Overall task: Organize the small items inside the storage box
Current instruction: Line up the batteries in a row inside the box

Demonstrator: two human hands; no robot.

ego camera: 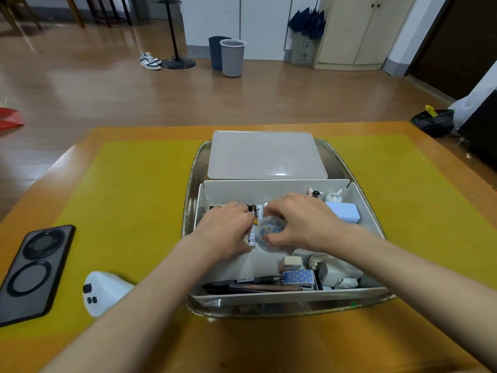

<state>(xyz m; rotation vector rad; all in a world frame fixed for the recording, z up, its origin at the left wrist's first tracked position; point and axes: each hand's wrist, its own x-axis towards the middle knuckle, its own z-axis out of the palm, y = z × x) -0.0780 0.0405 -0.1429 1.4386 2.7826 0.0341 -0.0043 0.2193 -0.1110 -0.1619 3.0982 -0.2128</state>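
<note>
Phone (36, 273) and white gadget (103, 292) on yellow mat (129, 200), left of box (271, 296). Pens (252, 284), eraser (290, 263) along near wall. Mid-box: left hand (228, 228) fingers curled over batteries (252, 235); right hand (304, 220) fingers clamped round clear ball (270, 229). Blue block (347, 212), figurines (333, 195) far right. Lid (265, 156) behind.

Scene is evenly lit from overhead, moderately bright. One glare spot is seen on the lid (265, 154), and soft sheen on the floor (107, 84) (broad pale streaks). Shadows are weak and diffuse, darkest under the forearms at the bottom edge. Wide-angle distortion is marked: the table (150, 131) edge and the side walls are bent. Hands are slightly motion-blurred; fine print on small items is unreadable.
</note>
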